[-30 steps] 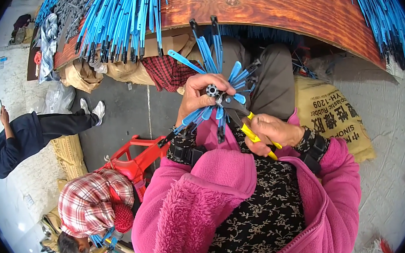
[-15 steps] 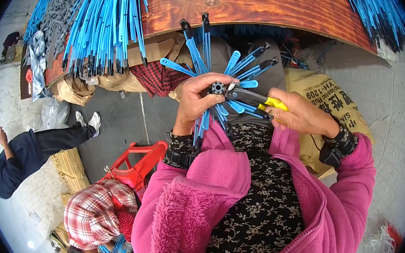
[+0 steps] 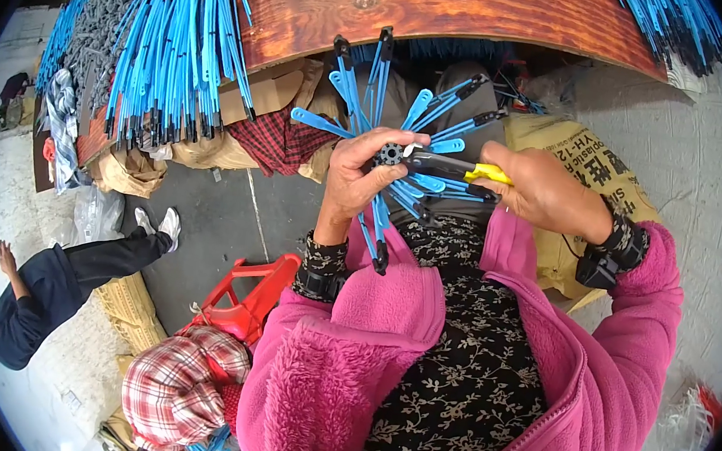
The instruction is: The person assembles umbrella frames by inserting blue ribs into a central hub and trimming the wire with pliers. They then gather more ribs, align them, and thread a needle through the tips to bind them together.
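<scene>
Left hand (image 3: 359, 173): curled around a round hub (image 3: 392, 155), thumb below and fingers above, gripping it over the lap, just short of the table edge.
Right hand (image 3: 547, 184): clenched on the pliers (image 3: 441, 165), their nose meeting the hub's right side; whether the jaws stand apart or together, I cannot tell.
Pliers' make: dark metal head, smooth bright yellow grips.
Hub's face: black, ring-shaped, notched around the rim.
Blue strips (image 3: 319, 123): slim, plastic-looking, several with rounded paddle ends, others black-tipped; they fan out around the hub like spokes.
Clothing: fluffy pink fleece jacket (image 3: 346, 381) over a black top (image 3: 461, 357) with pale floral print.
Table (image 3: 451, 8): glossy reddish-brown wood, swirling grain, one knot; a thick sheaf of blue rods (image 3: 182, 52) overhangs its left edge beside a heap of knobbly grey pieces (image 3: 121, 11).
Around: crinkled yellow sack (image 3: 551, 148) to the right, red plastic stool (image 3: 245, 297) to the left, a co-worker in a checked garment (image 3: 181, 382) near it, a person in dark clothes (image 3: 40, 303) beyond.
In the way: left fingers cover part of the hub; the right fist hides much of the grips; pliers cross over some strips.
</scene>
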A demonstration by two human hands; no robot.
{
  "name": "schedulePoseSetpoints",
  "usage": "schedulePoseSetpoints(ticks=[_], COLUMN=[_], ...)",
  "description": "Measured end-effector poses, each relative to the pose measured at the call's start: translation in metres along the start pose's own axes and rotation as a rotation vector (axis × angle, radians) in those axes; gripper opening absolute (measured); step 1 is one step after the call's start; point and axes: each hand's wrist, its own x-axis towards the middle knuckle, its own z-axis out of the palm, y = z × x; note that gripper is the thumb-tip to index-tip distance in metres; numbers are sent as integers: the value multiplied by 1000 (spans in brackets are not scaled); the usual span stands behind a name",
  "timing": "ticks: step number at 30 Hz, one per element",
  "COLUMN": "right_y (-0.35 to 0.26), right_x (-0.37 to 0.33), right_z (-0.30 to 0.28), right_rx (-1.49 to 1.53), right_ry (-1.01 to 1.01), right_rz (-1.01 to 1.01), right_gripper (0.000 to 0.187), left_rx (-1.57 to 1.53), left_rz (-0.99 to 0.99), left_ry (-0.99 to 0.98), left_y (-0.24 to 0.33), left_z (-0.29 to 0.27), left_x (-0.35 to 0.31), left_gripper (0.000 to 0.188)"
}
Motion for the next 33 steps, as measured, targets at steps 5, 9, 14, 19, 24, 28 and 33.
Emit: schedulePoseSetpoints(ticks=[5,9,14,19,24,28,33], right_y=[-18,-30,3,67,36,-10,-44], right_x=[15,15,34,63,70,97,107], right_z=[-5,-21,-72,-97,-98,-65,-51], right_rx=[-182,157,-198,-630,-644,691,781], right_ry=[151,232,712,790,828,71,-148], right_rz=[-106,-181,-91,-87,-272,-434,-355], right_gripper=[27,30,32,32,51,93,90], left_rx=[-237,-179,-308,-368,-951,-1272,-1449], left_rz=[-96,-96,-36,224,287,176,322], left_ry=[163,168,64,5,112,208,-162], left_y=[-1,-9,30,44,53,54,56], left_z=[-9,-31,-39,-43,-35,-36,-48], left_x=[-5,-14,-21,-3,45,85,128], left_gripper=[39,40,39,36,31,33,35])
